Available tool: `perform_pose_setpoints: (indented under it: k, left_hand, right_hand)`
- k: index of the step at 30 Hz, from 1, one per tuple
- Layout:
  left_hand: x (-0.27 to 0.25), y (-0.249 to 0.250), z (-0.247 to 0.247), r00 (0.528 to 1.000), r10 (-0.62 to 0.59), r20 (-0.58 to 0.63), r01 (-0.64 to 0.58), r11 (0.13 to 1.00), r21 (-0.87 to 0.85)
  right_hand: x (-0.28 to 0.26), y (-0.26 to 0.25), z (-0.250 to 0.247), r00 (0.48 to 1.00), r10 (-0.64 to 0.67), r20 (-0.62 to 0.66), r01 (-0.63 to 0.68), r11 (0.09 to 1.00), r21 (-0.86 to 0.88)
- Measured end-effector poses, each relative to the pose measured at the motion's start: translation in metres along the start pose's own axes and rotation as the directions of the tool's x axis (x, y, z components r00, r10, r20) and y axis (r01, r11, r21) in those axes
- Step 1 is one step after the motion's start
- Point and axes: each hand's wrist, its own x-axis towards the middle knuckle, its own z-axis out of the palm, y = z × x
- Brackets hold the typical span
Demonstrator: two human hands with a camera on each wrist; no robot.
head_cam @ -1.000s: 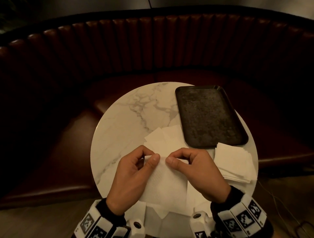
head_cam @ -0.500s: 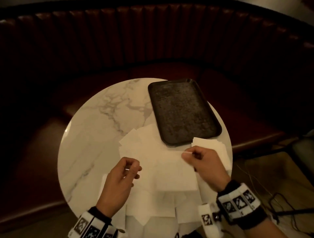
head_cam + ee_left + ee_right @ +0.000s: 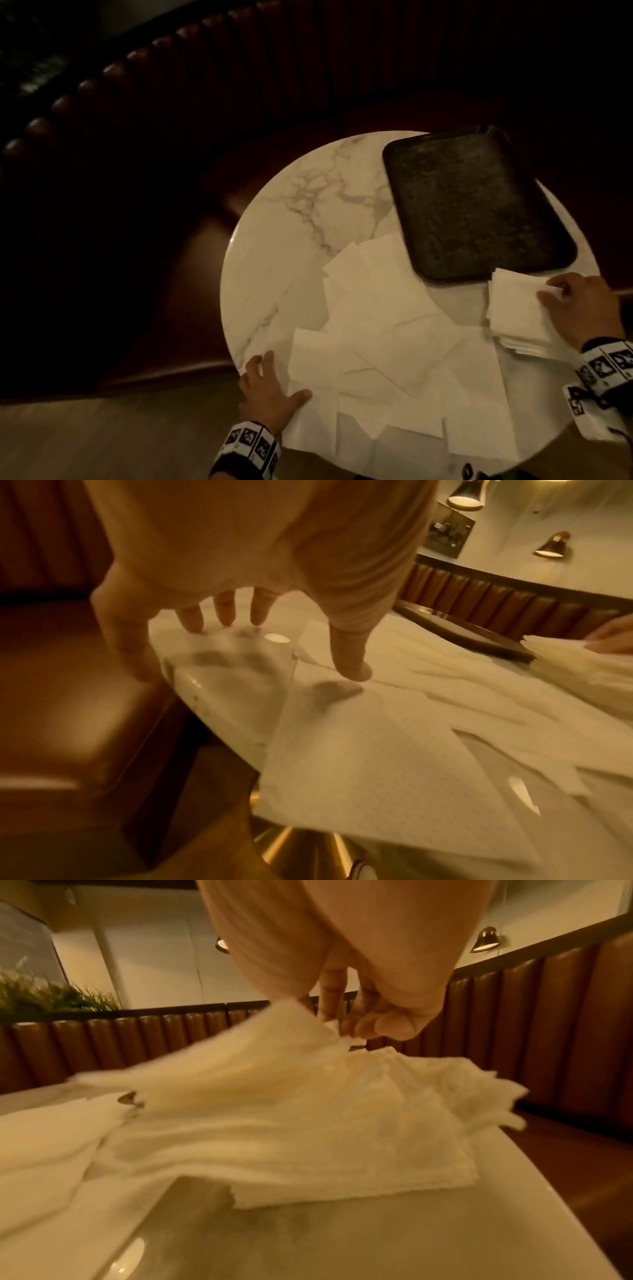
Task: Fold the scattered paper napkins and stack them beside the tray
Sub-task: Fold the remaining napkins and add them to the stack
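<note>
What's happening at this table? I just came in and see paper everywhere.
A person is folding paper napkins and piling them next to a dark tray on a round marble table. The right hand pinches a folded napkin at its corner, over the stack beside the tray. The left hand lies open at the table's near edge, thumb on one of the loose napkins, which remain spread unfolded across the table.

Head cam looks steeply down on my table (image 3: 274, 274). Both wrist cams sit low, close, facing outward along fingers; all three share the folded stack (image 3: 513, 308).
</note>
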Motion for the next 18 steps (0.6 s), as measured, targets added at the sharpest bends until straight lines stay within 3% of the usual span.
perform_pose_setpoints:
  k: [4, 8, 12, 14, 18]
  left_hand:
    - [-0.006, -0.004, 0.006, 0.995, -0.079, -0.068, 0.069, 0.988, -0.136]
    - [-0.014, -0.015, 0.014, 0.977, -0.182, -0.109, 0.135, 0.931, -0.338]
    - [-0.021, -0.028, 0.012, 0.964, -0.264, -0.04, 0.197, 0.803, -0.563]
    - [-0.023, -0.038, 0.009, 0.961, -0.275, 0.021, 0.234, 0.774, -0.589]
    - [-0.026, -0.06, -0.001, 0.981, -0.185, 0.053, 0.189, 0.874, -0.448]
  right_hand:
    - [-0.013, 0.006, 0.0, 0.998, 0.046, -0.052, -0.045, 0.999, 0.018]
    - [-0.058, -0.028, -0.023, 0.987, -0.068, -0.146, 0.086, 0.989, 0.121]
    - [-0.1, -0.058, -0.021, 0.961, -0.244, -0.129, 0.262, 0.952, 0.159]
    - [-0.117, -0.071, -0.015, 0.957, -0.277, -0.082, 0.288, 0.937, 0.2]
    - [-0.148, -0.093, 0.002, 0.899, -0.437, 0.037, 0.411, 0.869, 0.275]
